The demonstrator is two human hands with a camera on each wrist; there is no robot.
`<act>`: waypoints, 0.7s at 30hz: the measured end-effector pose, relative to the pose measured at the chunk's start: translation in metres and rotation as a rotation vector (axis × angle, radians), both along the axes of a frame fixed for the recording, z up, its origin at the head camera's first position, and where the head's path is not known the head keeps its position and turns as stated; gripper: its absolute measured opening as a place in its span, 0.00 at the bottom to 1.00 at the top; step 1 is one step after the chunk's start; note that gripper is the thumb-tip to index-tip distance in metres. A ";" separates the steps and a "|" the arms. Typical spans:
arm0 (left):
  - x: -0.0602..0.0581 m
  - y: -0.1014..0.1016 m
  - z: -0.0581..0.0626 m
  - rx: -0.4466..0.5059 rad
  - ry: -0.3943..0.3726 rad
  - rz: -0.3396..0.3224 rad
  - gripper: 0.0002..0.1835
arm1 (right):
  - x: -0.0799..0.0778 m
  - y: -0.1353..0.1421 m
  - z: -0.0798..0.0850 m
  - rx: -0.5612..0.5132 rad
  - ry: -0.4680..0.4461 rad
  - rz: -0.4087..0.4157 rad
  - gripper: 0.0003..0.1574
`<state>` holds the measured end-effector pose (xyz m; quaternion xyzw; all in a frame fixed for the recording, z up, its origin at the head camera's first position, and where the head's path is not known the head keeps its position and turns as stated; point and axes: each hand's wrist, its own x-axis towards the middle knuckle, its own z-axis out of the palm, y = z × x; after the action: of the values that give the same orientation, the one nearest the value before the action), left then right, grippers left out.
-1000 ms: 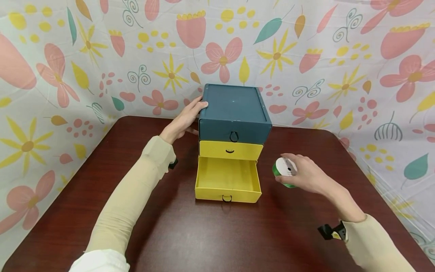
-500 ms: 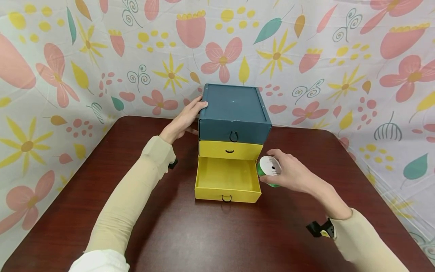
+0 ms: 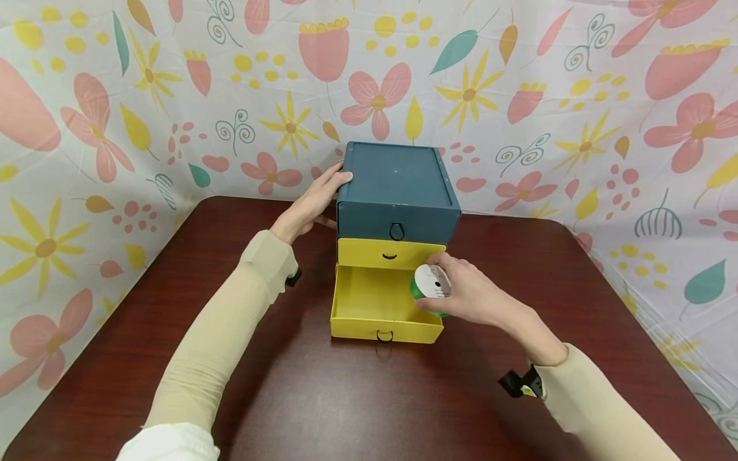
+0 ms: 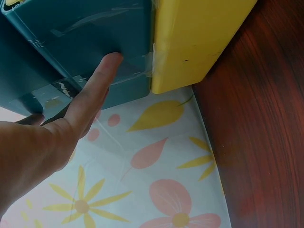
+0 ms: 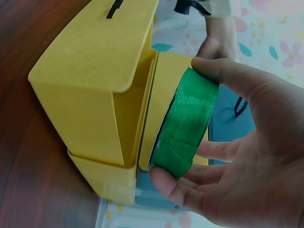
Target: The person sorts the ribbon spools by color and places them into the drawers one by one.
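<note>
A drawer box stands on the table, with a blue top section (image 3: pixel 398 173) above two yellow drawers. The lower yellow drawer (image 3: pixel 369 294) is pulled out and its visible inside is bare; the upper yellow drawer (image 3: pixel 369 253) is closed. My right hand (image 3: pixel 475 291) pinches a spool of green ribbon (image 5: pixel 187 121) between thumb and fingers, over the right side of the pulled-out drawer. Its white label face (image 3: pixel 431 280) points up. My left hand (image 3: pixel 311 202) rests with extended fingers on the blue section's left side; in the left wrist view one fingertip touches the blue wall.
The box stands on a dark reddish-brown table (image 3: pixel 323 397). Behind it hangs a white cloth (image 3: pixel 438 64) printed with flowers and leaves. Small black loop pulls, such as the lower drawer's pull (image 3: pixel 384 336), stick out at the front.
My right hand has moved left with the green ribbon spool, from beside the box to over the open lower drawer. My left hand and the box have stayed in place.
</note>
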<state>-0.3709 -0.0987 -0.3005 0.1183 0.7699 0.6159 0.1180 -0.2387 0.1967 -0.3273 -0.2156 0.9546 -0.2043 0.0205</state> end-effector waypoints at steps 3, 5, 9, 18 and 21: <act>0.000 0.001 0.001 0.005 -0.004 -0.001 0.37 | -0.001 -0.005 -0.002 -0.005 -0.005 0.011 0.43; 0.001 0.001 0.001 0.006 -0.005 -0.001 0.38 | -0.001 -0.009 -0.003 -0.009 -0.008 0.016 0.42; 0.001 0.001 0.001 0.003 -0.004 -0.002 0.38 | -0.001 -0.015 -0.005 -0.017 -0.010 0.028 0.42; 0.000 0.000 0.000 0.005 0.002 0.001 0.37 | -0.005 -0.025 -0.011 -0.033 0.012 0.079 0.40; 0.000 0.000 0.000 0.006 0.004 0.002 0.37 | -0.007 -0.028 -0.014 -0.033 0.004 0.081 0.40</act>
<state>-0.3706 -0.0986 -0.3005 0.1192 0.7685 0.6180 0.1155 -0.2453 0.1685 -0.3415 -0.2547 0.9417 -0.2186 0.0233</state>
